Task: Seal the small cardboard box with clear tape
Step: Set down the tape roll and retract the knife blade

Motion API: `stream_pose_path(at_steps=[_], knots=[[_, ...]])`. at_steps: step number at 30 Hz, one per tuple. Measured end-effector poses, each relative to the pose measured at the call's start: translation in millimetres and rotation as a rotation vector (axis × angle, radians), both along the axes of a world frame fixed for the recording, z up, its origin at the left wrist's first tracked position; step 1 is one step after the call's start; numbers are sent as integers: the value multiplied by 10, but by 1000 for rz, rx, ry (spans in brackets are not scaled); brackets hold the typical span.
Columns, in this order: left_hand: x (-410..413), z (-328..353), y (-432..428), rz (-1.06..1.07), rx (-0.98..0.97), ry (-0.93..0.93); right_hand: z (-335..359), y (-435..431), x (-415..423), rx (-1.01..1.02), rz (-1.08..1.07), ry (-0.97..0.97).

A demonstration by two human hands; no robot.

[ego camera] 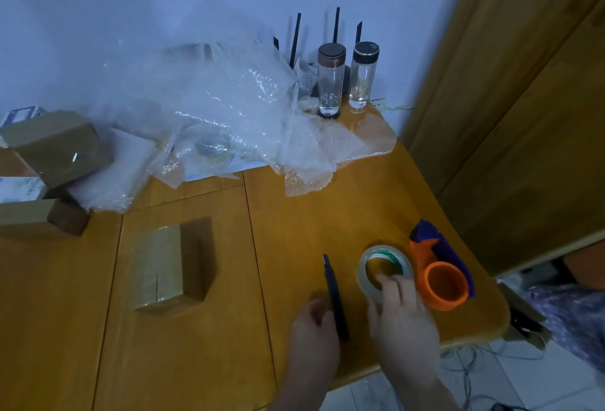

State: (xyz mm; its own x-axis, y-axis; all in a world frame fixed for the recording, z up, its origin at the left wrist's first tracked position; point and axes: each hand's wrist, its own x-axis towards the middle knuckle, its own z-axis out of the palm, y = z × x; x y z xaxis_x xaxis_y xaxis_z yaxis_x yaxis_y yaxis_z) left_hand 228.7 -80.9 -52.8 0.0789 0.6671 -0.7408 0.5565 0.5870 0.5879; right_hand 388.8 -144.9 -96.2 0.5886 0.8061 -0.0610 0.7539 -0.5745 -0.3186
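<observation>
The small cardboard box (163, 269) lies shut on the wooden table (203, 361), left of centre, with no hand on it. A roll of clear tape (371, 263) with a green and white core lies flat near the table's right edge. My right hand (401, 309) rests on the roll's near side, fingers curled over its rim and into its hole. My left hand (314, 325) sits just left of it, fingers bent beside a black utility knife (334, 296) that lies on the table between the two hands. Whether the left hand touches the knife is unclear.
An orange and purple tape dispenser (440, 276) lies right of the roll at the table edge. Crumpled bubble wrap (229, 109) covers the back. Two glass bottles (330, 83) stand at the back right. More cardboard boxes (62, 148) sit at the left. A wooden door (523, 99) stands right.
</observation>
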Motion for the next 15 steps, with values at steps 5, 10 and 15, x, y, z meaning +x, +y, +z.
stream_pose_path(at_steps=[5, 10, 15], knots=[[15, -180, 134, 96, 5, -30, 22, 306, -773, -178, 106, 99], [63, -135, 245, 130, -36, -60, -112, 473, -877, -214, 55, 152], [91, -37, 298, 127, -88, -95, -121, 519, -876, -194, 4, 136]])
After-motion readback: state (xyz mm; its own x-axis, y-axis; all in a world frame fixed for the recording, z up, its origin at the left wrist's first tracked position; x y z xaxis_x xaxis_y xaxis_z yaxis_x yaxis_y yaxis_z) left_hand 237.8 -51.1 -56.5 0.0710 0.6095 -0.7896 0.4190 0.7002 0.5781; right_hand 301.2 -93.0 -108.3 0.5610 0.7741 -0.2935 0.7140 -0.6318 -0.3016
